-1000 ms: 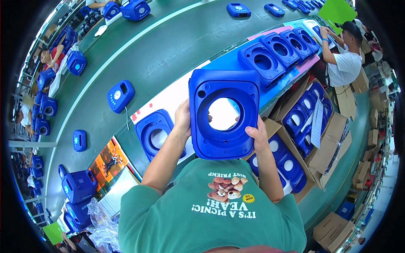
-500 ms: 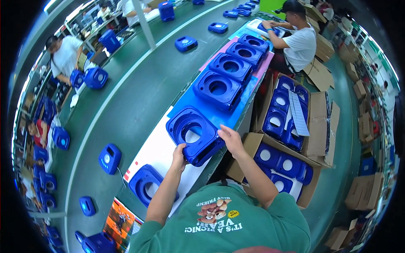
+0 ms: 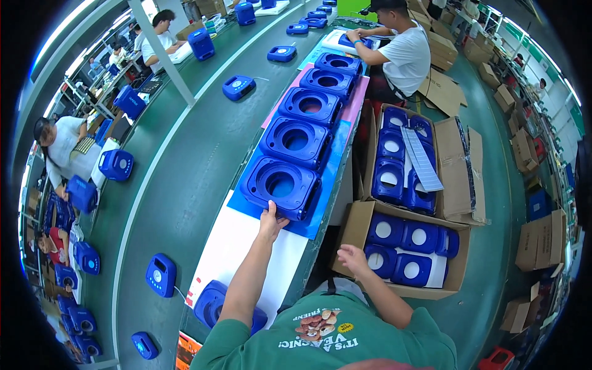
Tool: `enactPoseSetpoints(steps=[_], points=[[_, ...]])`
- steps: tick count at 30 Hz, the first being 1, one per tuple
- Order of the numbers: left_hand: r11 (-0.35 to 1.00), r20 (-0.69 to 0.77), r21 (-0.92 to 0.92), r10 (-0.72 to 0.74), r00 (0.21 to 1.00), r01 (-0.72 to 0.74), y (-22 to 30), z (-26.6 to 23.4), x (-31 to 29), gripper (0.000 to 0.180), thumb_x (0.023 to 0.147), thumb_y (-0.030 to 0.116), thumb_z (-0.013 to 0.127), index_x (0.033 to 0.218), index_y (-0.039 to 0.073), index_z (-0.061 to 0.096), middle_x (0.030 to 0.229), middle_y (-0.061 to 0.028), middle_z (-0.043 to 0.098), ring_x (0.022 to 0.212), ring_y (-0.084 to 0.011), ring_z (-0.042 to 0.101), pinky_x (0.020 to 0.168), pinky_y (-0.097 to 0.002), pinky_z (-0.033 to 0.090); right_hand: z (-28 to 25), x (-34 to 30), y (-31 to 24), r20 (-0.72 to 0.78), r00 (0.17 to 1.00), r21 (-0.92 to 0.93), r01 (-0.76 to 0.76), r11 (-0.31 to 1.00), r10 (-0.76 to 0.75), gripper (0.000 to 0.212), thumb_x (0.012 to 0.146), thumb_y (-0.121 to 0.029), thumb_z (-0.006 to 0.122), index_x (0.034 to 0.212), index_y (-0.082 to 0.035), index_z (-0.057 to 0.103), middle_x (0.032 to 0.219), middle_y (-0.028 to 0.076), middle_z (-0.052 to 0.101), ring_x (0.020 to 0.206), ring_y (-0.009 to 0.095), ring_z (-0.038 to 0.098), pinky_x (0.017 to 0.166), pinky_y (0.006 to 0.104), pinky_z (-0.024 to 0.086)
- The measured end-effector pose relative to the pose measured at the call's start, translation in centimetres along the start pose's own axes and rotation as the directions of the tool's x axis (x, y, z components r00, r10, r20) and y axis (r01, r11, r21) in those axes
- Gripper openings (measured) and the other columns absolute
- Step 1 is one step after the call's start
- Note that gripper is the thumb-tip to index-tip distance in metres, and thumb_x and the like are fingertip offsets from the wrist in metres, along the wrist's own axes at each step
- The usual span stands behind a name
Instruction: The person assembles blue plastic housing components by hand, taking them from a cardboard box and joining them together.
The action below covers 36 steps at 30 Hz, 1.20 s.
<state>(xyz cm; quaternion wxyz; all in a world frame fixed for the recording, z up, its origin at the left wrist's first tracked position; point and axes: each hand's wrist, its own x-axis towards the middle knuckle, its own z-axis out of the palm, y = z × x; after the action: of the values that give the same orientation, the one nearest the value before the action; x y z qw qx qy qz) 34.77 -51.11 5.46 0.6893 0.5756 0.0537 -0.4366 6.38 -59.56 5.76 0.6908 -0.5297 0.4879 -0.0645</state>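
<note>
My left hand (image 3: 271, 223) grips the near edge of a blue plastic housing (image 3: 246, 186) with a large round opening. The housing lies on the blue sheet at the near end of a row of several like it, close against the neighbouring housing (image 3: 266, 139). My right hand (image 3: 353, 259) is off the bench with nothing in it, its fingers loosely bent and apart. It hangs by the left side of a cardboard carton (image 3: 353, 233) that holds several blue housings (image 3: 421, 235). Under my left forearm another blue housing (image 3: 211, 302) sits on the white sheet, partly hidden.
Behind the near carton stands a second open carton (image 3: 454, 166) of blue parts with a pale strip (image 3: 422, 160) across them. A green conveyor (image 3: 185, 179) at left carries blue units (image 3: 161, 275). A co-worker (image 3: 404, 52) sits at the bench's far end.
The housing I held tilted in both hands now lies flat at the row's near end. My right hand has let go and drawn back toward the near carton; my left stays on it.
</note>
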Motion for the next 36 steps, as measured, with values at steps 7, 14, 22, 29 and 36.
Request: enactPoseSetpoints(steps=[7, 14, 22, 29, 36], points=[[0.988, 0.058, 0.152, -0.027, 0.998, 0.018, 1.7, 2.2, 2.8, 0.072, 0.091, 0.054, 0.047, 0.124, -0.009, 0.040, 0.114, -0.0316, 0.052, 0.100, -0.0378, 0.059, 0.084, -0.0448, 0.053, -0.1, 0.1, 1.0, 0.016, 0.992, -0.025, -0.125, 0.992, 0.125, 0.047, 0.087, -0.026, 0.064, 0.126, -0.001, 0.052, 0.105, 0.008, 0.063, 0.085, 0.014, 0.063, 0.069, 0.0254, 0.049], [0.981, 0.023, 0.194, -0.008, 1.000, 0.004, 2.4, 3.6, 4.0, 0.067, 0.094, 0.051, 0.044, 0.116, -0.013, 0.044, 0.099, -0.0298, 0.060, 0.084, -0.0348, 0.066, 0.071, -0.0402, 0.058, 0.3, 0.5, 1.0, -0.017, 0.994, -0.033, -0.112, 0.993, 0.112, 0.046, 0.084, -0.025, 0.067, 0.121, 0.000, 0.056, 0.099, 0.010, 0.064, 0.080, 0.016, 0.060, 0.066, 0.0291, 0.050], [0.968, 0.010, 0.239, -0.078, 0.997, 0.073, 2.7, 2.1, 1.5, 0.073, 0.093, 0.053, 0.043, 0.123, -0.013, 0.037, 0.103, -0.0339, 0.058, 0.086, -0.0371, 0.065, 0.069, -0.0406, 0.058, 3.0, -0.2, 2.2, 0.084, 0.992, -0.162, 0.107, 0.981, -0.094, 0.045, 0.083, -0.027, 0.066, 0.116, 0.003, 0.059, 0.098, 0.016, 0.067, 0.083, 0.020, 0.065, 0.075, 0.0313, 0.052], [0.999, 0.001, -0.013, -0.043, 0.999, 0.043, -0.2, -8.9, -13.4, 0.052, 0.095, 0.032, 0.046, 0.129, -0.007, 0.039, 0.100, -0.0297, 0.062, 0.082, -0.0336, 0.067, 0.069, -0.0388, 0.057, 7.0, -2.2, 2.7, 0.374, 0.914, -0.470, 0.332, 0.818, -0.157, 0.040, 0.082, -0.026, 0.067, 0.111, 0.001, 0.063, 0.093, 0.014, 0.068, 0.080, 0.019, 0.064, 0.074, 0.0310, 0.051], [0.859, -0.627, -0.072, 0.356, 0.693, -0.506, -0.9, -18.0, -29.8, 0.032, 0.091, 0.025, 0.058, 0.108, -0.003, 0.060, 0.088, -0.0160, 0.068, 0.070, -0.0217, 0.067, 0.062, -0.0298, 0.054, 14.9, -1.4, 1.6, 0.667, 0.740, -0.570, 0.581, 0.582, -0.086, 0.061, 0.082, -0.044, 0.065, 0.120, 0.002, 0.054, 0.103, 0.020, 0.064, 0.094, 0.030, 0.063, 0.084, 0.0380, 0.049]])
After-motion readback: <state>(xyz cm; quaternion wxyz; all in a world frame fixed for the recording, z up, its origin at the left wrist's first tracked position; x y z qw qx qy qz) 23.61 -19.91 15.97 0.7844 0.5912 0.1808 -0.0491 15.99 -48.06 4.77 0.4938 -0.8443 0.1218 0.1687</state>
